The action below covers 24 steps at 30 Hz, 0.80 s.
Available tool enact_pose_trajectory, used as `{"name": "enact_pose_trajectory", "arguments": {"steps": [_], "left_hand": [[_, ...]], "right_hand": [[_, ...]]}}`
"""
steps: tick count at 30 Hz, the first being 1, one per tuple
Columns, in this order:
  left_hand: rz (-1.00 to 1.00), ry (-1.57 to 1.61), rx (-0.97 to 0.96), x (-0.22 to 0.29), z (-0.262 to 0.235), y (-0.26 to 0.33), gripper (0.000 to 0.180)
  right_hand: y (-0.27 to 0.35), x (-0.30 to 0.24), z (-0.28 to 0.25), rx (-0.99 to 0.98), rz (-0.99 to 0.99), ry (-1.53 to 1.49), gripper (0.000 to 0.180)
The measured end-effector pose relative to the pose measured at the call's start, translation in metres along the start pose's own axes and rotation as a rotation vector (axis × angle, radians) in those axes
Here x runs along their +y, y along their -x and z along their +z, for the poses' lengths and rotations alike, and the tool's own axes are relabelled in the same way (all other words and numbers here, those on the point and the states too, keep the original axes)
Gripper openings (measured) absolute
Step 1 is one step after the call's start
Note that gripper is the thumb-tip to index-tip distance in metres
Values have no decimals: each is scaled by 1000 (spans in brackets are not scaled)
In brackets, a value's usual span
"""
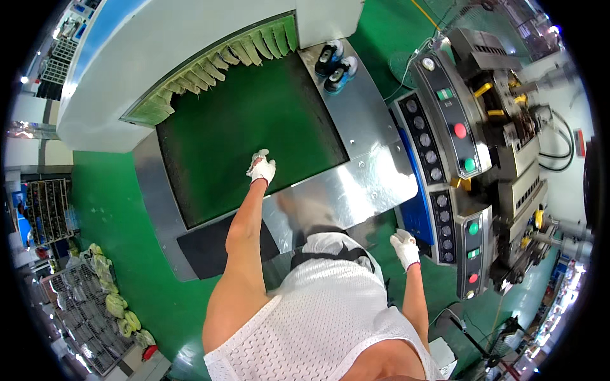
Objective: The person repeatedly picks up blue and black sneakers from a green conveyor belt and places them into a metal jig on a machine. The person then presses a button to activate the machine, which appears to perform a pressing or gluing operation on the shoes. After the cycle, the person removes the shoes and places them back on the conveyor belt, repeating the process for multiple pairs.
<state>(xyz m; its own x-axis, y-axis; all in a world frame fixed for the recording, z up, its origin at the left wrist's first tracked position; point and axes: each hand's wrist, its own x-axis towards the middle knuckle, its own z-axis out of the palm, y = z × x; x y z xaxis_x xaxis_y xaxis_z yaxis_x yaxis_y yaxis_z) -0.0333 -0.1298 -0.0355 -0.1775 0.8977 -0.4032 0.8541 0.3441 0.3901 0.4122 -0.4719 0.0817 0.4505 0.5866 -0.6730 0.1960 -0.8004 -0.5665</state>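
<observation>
My left hand (261, 167), in a white glove, reaches over the near part of a dark green conveyor belt (248, 120). Its fingers are loosely bent and apart, and I see nothing held in them. My right hand (405, 249), also in a white glove, hangs low at my right side, beside the blue panel (416, 190) of a pressing machine (460, 140). Those fingers are slightly spread and appear to hold nothing. On the metal border at the belt's far right stands a pair of black, white and blue sports shoes (335, 66).
Green fabric strips (216, 63) hang across the opening of a pale machine housing (190, 32), where the belt passes in. A black mat (216, 251) lies on the near metal border. Racks (82, 311) and yellow-green bags (114, 305) stand at left. The machine at right carries gauges and buttons.
</observation>
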Motion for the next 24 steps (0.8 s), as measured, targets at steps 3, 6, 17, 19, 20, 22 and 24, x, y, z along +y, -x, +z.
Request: {"name": "enact_pose_trajectory", "arguments": {"steps": [3,6,17,19,20,22,24], "left_hand": [[58,11,75,46,-32,-49,48],[338,125,366,47,-43,-144,44],[51,-303,332,60,-198,-456,53],[71,-306,345,53,-198,-485,53],[76,-301,342,48,-196,-495,53],[90,-299,334,46,-189,-514,52],[101,-293,333,41,-184,-524,51]], "right_hand": [[-37,-44,24,-49,-95,196,57],[-70,-126,57,-73,-187,529,58],[-169,-197,181,31,-348,1068,87],[-163,-262,185,-91,-226,972,86],[-163,-281,185,-145,-164,922,86],[-163,-252,185,-10,-342,1030,84],[-164,-242,186,39,-410,1107,85]]}}
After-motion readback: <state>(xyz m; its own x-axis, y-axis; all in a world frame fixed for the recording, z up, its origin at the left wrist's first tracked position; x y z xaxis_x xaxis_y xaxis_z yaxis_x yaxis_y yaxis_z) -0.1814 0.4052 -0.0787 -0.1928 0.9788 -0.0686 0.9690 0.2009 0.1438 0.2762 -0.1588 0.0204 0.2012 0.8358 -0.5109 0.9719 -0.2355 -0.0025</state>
